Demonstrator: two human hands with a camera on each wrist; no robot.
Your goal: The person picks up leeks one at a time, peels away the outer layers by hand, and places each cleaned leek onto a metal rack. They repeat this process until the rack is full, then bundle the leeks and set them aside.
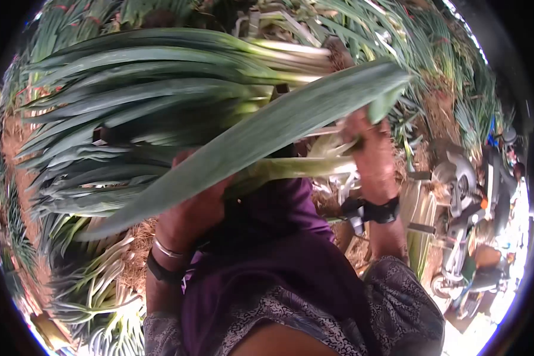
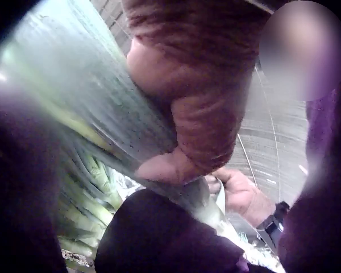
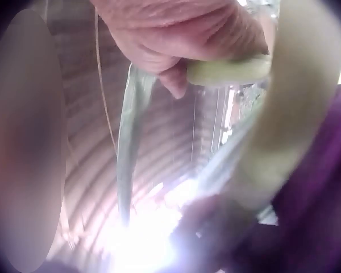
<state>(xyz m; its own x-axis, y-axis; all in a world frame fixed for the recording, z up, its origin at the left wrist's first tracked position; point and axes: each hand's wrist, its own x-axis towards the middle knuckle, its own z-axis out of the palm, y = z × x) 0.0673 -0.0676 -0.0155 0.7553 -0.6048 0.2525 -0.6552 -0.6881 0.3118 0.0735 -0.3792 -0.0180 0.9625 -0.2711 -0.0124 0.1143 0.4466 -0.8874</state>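
Observation:
My left hand (image 1: 199,204) grips a leek among its green leaves, with the thumb lying along them in the left wrist view. The leek's pale stalk (image 1: 305,168) runs right, toward my right hand (image 1: 372,155). A long, broad leek leaf (image 1: 267,139) stretches diagonally over both hands in the head view and hides part of the left fingers. In the right wrist view, my right hand's fingers pinch a pale green leaf piece (image 3: 227,70); a narrow leaf end (image 3: 131,153) hangs below them. The thick leek shaft (image 3: 298,102) passes beside that hand.
A pile of leeks (image 1: 160,77) lies just beyond my hands, leaves to the left, roots to the right. More leeks (image 1: 101,279) lie at lower left. A bundle of pale stalks (image 1: 418,219) is near my right forearm. Parked motorbikes (image 1: 457,249) stand at far right.

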